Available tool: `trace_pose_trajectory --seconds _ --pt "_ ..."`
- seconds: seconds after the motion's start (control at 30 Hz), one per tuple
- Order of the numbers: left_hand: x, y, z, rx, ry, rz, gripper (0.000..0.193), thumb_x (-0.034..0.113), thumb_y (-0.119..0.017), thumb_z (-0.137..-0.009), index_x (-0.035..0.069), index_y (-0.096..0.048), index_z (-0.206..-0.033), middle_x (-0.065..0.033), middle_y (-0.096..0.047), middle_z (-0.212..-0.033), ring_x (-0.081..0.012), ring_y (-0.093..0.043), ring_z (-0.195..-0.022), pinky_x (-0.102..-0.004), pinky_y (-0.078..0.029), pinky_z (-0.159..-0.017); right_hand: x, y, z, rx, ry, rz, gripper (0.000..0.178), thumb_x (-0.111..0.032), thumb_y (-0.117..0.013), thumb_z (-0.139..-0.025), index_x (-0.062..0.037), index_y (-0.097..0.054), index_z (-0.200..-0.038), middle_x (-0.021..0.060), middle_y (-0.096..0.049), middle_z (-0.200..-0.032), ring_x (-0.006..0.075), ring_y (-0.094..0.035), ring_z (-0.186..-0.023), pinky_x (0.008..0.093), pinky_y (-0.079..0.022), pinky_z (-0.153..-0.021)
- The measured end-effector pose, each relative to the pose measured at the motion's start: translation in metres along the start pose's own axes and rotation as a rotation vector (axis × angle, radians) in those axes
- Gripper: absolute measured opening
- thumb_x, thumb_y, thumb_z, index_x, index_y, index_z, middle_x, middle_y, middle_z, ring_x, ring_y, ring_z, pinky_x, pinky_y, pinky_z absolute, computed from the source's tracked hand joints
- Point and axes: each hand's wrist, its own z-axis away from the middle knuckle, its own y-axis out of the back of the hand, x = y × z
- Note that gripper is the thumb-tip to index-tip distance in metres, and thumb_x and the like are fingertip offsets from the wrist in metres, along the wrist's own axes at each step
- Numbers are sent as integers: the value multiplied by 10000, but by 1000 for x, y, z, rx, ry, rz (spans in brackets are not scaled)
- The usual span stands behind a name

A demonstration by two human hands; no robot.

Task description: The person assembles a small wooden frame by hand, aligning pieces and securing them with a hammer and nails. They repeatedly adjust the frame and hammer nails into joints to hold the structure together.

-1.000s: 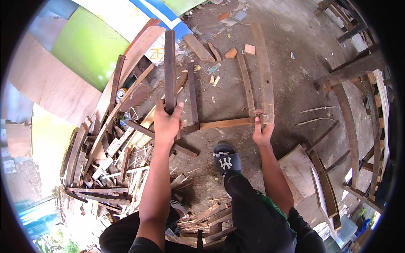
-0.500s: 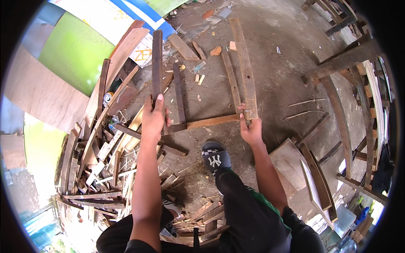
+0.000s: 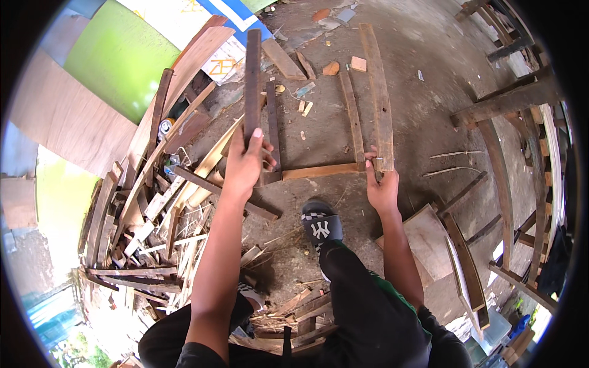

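Note:
Both hands hold a wooden frame made of long bars joined by a crosspiece. My left hand is closed round the near end of its dark left bar, fingers curling to the inner side. My right hand grips the near end of the lighter right bar, which has a small dark hole. Two thinner bars, a left one and a right one, show between and below the held bars. The joints under my hands are partly hidden.
Wood scraps are heaped at the left beside leaning boards and a drink can. Offcuts lie on the dirt floor ahead. Wooden structures and a leaning panel stand at the right. My sandalled foot is below the frame.
The whole scene has shifted slightly to the right in the picture. Both hands keep their hold on the frame, its left bar standing a little higher in view.

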Motion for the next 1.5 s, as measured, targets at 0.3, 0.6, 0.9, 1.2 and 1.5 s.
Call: trace_pose_trajectory --seconds 0.3,0.6,0.9,1.2,1.5 --pt "4 -25 -5 31 -11 78 278 288 -581 -1100 57 -549 -1250 -23 -565 -777 -127 -507 -496 -288 -438 -446 -4 -6 2 -31 40 -2 172 5 -640 -987 -28 -667 -1154 187 -721 -1137 383 -703 -1117 421 -537 -952" --pt "2 -19 -3 -42 31 183 475 336 -595 -1092 27 -487 -1437 -44 -606 -822 -133 -581 -581 -290 -491 -533 1 2 -1 -19 61 50 195 -34 -676 -980 -26 -670 -1175 182 -719 -1141 387 -706 -1088 437 -546 -923" --pt "-37 13 17 -28 86 348 791 681 -337 -1080 63 -462 -1559 -106 -641 -1394 -226 -564 -1262 -413 -425 -1078 -10 1 6 16 -83 95 502 -106 -774 -918 20 -562 -1355 230 -622 -1272 409 -628 -1179 461 -499 -1015" --pt "-64 38 26 29 -2 400 720 610 -320 -1112 62 -454 -1559 -131 -573 -1494 -255 -512 -1351 -435 -428 -1071 -19 13 21 49 -43 117 874 -51 -808 -866 -30 -323 -1593 213 -466 -1481 372 -496 -1368 491 -460 -1107" --pt "-73 70 28 107 -79 424 671 574 -364 -1114 68 -467 -1543 -118 -561 -1489 -240 -528 -1342 -454 -450 -1071 -39 25 27 114 -19 88 1030 6 -817 -829 -65 -197 -1649 202 -307 -1545 367 -446 -1406 509 -431 -1157"
